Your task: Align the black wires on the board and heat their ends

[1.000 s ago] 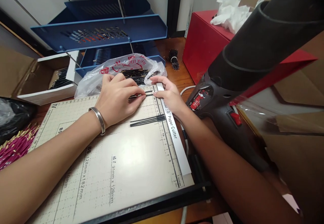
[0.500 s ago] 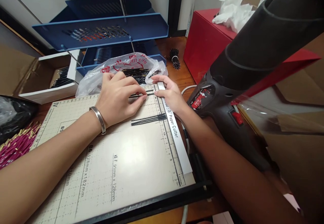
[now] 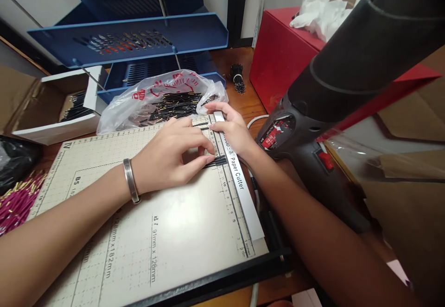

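My left hand (image 3: 174, 154), with a metal bangle at its wrist, lies over the paper cutter's board (image 3: 187, 219). Its thumb and forefinger are pinched together on a small row of thin black wires (image 3: 219, 160), whose right ends lie across the ruler strip. My right hand (image 3: 233, 128) rests at the far end of the white cutter rail (image 3: 239, 177), thumb and forefinger apart. The thumb tip touches the ruler beside another pair of black wires (image 3: 200, 125). Its other fingers are partly hidden.
Behind the board lies a clear plastic bag (image 3: 121, 108) of black wires. Beyond are a blue tray rack (image 3: 132, 34), a white box (image 3: 62, 128) and a tied black bundle (image 3: 238, 78). A red box (image 3: 278, 43) and black machine (image 3: 333, 66) stand right; magenta pieces (image 3: 17, 209) lie left.
My left hand has moved right and nearer, from the far pair of wires to the nearer row, now covering most of their length. My right hand stays on the rail. The view has shifted slightly.
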The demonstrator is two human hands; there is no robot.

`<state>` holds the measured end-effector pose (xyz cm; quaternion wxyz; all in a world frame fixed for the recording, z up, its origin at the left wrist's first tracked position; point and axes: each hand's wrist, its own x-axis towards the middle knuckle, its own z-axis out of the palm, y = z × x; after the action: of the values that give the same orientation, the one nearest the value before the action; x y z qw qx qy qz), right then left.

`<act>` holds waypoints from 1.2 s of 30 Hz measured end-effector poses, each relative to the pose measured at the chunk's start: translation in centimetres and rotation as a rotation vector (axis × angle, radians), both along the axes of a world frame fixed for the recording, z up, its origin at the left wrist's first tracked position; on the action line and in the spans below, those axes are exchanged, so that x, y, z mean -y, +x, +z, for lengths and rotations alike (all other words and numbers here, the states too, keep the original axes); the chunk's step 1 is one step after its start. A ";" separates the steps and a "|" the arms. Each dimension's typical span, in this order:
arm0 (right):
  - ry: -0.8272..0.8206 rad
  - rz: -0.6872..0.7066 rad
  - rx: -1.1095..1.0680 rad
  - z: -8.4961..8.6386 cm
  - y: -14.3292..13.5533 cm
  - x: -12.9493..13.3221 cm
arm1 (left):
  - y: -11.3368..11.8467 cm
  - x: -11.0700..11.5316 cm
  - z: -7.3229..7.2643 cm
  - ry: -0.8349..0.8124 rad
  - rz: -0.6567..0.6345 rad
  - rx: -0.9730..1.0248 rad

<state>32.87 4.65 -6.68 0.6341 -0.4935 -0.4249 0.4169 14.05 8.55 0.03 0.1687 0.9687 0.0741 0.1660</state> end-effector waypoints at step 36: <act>-0.016 -0.018 -0.073 -0.3 0.2 0.1 | -1.0 -1.3 0.0 0.441 0.200 -0.049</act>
<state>33.07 4.50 -6.97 0.6488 -0.4870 -0.3936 0.4323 13.01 9.84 -0.01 -0.0661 0.9737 0.1360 0.1705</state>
